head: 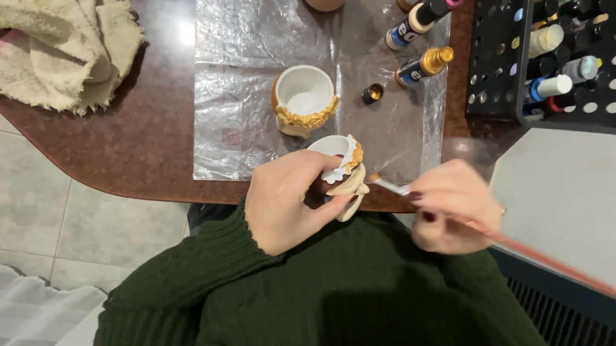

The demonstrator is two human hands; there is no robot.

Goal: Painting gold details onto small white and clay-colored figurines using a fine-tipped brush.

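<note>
Table (136,138): a dark reddish-brown top with a rounded near-left corner; it fills the far half of the view, and pale floor tiles show to the left of it.
Sweater (326,295): dark green and ribbed, it covers both arms and the near middle of the picture.
Plastic sheet (250,79): clear and wrinkled, it lies flat on the table, in the middle.
Cloth (51,49): cream and frayed, bunched at the far left of the table, well apart from the sheet.
Rack (563,48): black with round holes, at the far right; several small paint bottles stand in it.
Left hand (288,204): its fingers are curled closed around a small pot, the thumb on the near side.
Right hand (456,205): its fingers are pinched closed on a brush, with dark polish on the nails.
Small pot (345,168): white inside, with a white and gold trim on the rim; it is tilted in the left hand, over the near edge of the table, just above the sweater.
Second pot (304,98): it stands upright on the sheet, just beyond the held one; white inside, gold trim at its near side.
Brush (529,250): a long reddish handle runs to the near right; the tip points left and is very close to the small pot, but I cannot tell if it touches.
Gold paint bottle (424,65): it lies on its side on the sheet, right of the second pot.
Cap (372,93): small and dark with a gold inside, between the second pot and the gold paint bottle.
</note>
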